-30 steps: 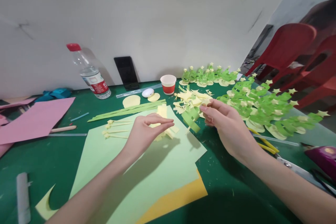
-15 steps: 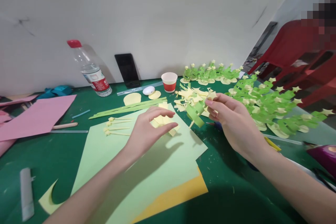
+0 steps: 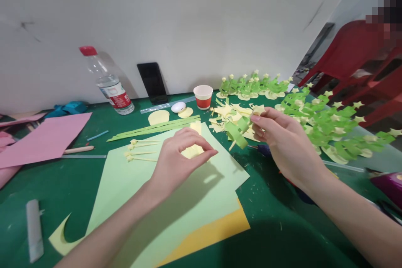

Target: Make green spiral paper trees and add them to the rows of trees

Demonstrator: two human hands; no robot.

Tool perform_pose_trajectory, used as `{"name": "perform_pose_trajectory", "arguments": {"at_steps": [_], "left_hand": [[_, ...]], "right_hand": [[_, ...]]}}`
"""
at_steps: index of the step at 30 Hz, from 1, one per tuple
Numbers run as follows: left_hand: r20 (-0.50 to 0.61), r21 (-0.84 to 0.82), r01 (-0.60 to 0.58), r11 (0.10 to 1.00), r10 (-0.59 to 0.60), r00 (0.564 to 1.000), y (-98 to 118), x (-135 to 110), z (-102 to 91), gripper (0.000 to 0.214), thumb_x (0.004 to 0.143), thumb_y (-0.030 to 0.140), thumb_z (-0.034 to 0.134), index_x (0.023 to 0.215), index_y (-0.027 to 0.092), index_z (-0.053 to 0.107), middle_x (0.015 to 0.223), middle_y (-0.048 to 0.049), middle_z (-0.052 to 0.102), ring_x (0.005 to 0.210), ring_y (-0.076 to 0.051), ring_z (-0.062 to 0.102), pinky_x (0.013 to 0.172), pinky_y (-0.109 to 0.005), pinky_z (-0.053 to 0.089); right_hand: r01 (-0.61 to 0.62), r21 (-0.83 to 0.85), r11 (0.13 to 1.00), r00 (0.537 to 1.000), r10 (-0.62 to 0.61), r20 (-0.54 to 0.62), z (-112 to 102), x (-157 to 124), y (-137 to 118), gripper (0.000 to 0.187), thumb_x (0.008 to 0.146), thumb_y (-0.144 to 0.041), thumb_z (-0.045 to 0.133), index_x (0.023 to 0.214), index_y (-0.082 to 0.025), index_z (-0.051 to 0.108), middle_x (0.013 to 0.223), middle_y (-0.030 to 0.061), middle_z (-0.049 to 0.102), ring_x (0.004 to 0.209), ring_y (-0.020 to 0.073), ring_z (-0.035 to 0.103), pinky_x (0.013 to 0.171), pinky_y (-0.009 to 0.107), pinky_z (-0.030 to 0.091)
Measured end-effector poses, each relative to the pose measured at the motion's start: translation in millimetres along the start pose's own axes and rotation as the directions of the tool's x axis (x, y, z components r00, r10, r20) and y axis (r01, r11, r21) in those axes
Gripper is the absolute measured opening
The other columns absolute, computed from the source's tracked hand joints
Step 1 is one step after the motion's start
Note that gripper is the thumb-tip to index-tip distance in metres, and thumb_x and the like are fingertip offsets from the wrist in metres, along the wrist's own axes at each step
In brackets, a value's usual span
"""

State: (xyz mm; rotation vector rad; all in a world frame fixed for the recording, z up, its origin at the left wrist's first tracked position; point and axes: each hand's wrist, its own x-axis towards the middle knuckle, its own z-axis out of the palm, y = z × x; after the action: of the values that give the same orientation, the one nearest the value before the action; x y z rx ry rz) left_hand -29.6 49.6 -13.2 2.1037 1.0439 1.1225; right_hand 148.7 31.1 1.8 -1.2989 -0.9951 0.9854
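Observation:
My left hand (image 3: 177,155) hovers over the light green sheet (image 3: 163,201) with fingers curled round a pale yellow paper piece (image 3: 192,150). Just right of it, my right hand (image 3: 282,138) pinches a small paper tree (image 3: 238,130) made of looped green strips, with a yellow star (image 3: 258,110) at its top by my fingertips. Behind the tree lies a heap of yellow star scraps (image 3: 228,114). A few yellow star sticks (image 3: 140,150) lie on the sheet to the left of my left hand.
Finished green paper trees (image 3: 326,127) crowd the right side and the back (image 3: 251,86). A water bottle (image 3: 106,81), phone (image 3: 152,81) and red paper cup (image 3: 202,96) stand by the wall. Pink paper (image 3: 44,138) lies left, green strips (image 3: 153,127) in the middle, red chairs (image 3: 351,58) right.
My right hand has lifted the green tree slightly up and to the right. My left hand has closed round the yellow piece and shifted a little right.

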Motion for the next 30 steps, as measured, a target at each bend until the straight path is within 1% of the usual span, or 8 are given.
{"name": "perform_pose_trajectory", "arguments": {"at_steps": [4,10,15,18,20,23,27,30], "left_hand": [[0.013,0.019,-0.036,0.999,0.036,0.999,2,-2,-0.9,0.016,0.072,0.020,0.064,0.059,0.018,0.054,0.061,0.0025,0.058,0.062,-0.013,0.052,0.062,-0.026,0.041],[0.033,0.153,-0.059,0.987,0.055,0.998,3,-3,-1.8,0.025,0.083,0.022,0.044,0.058,0.019,0.044,0.056,0.0037,0.050,0.055,-0.011,0.046,0.056,-0.024,0.038],[0.043,0.179,-0.033,0.983,0.025,0.999,0,-3,-0.3,0.035,0.081,0.024,0.045,0.048,0.019,0.034,0.046,0.0054,0.038,0.048,-0.010,0.036,0.054,-0.024,0.036],[0.061,0.186,0.044,0.982,-0.056,0.997,-4,-1,-0.1,0.040,0.080,0.028,0.047,0.043,0.018,0.036,0.042,0.0053,0.035,0.046,-0.010,0.034,0.053,-0.024,0.035],[0.091,0.171,0.136,0.976,-0.153,0.984,-7,1,-0.5,0.040,0.079,0.032,0.049,0.042,0.018,0.042,0.042,0.0043,0.042,0.046,-0.010,0.038,0.053,-0.025,0.035],[0.152,0.059,0.295,0.954,-0.300,0.942,-11,4,-0.6,0.037,0.079,0.035,0.049,0.045,0.018,0.049,0.048,0.0028,0.053,0.048,-0.011,0.046,0.053,-0.024,0.037],[0.235,-0.102,0.398,0.912,-0.366,0.900,-12,6,0.6,0.025,0.082,0.030,0.045,0.065,0.017,0.057,0.056,0.0027,0.060,0.048,-0.010,0.056,0.053,-0.022,0.043],[0.303,-0.261,0.479,0.838,-0.401,0.865,-9,6,1.4,0.018,0.081,0.027,0.046,0.077,0.016,0.059,0.065,-0.0002,0.064,0.055,-0.013,0.064,0.048,-0.021,0.046]], "right_hand": [[0.023,0.018,1.000,1.000,-0.023,-0.001,0,1,2,0.019,0.070,-0.027,0.059,0.059,-0.019,0.046,0.059,-0.0045,0.035,0.055,0.0082,0.029,0.049,0.023,0.025],[0.019,0.021,1.000,1.000,-0.019,0.002,0,2,2,0.020,0.070,-0.028,0.060,0.059,-0.020,0.046,0.059,-0.0040,0.034,0.054,0.0088,0.028,0.048,0.024,0.024],[0.024,0.007,1.000,1.000,-0.024,-0.008,-1,2,2,0.021,0.070,-0.029,0.060,0.058,-0.020,0.045,0.058,-0.0042,0.033,0.053,0.0091,0.028,0.048,0.024,0.024],[0.026,0.002,1.000,1.000,-0.026,-0.006,0,2,2,0.019,0.069,-0.030,0.060,0.060,-0.021,0.046,0.059,-0.0042,0.034,0.053,0.0091,0.029,0.048,0.025,0.024],[0.018,-0.014,1.000,1.000,-0.018,0.000,1,1,2,0.019,0.068,-0.031,0.060,0.059,-0.021,0.046,0.059,-0.0044,0.034,0.052,0.0091,0.030,0.048,0.025,0.025],[0.011,-0.030,1.000,1.000,-0.011,0.001,1,1,1,0.020,0.068,-0.030,0.060,0.059,-0.020,0.045,0.058,-0.0048,0.033,0.052,0.0090,0.030,0.049,0.024,0.026],[0.016,-0.005,1.000,1.000,-0.016,-0.003,1,1,1,0.020,0.069,-0.028,0.060,0.058,-0.020,0.045,0.057,-0.0048,0.034,0.052,0.0082,0.029,0.047,0.023,0.025],[0.019,0.009,1.000,1.000,-0.019,-0.002,1,1,1,0.019,0.070,-0.027,0.059,0.058,-0.020,0.046,0.057,-0.0046,0.033,0.052,0.0083,0.029,0.047,0.023,0.024]]}}
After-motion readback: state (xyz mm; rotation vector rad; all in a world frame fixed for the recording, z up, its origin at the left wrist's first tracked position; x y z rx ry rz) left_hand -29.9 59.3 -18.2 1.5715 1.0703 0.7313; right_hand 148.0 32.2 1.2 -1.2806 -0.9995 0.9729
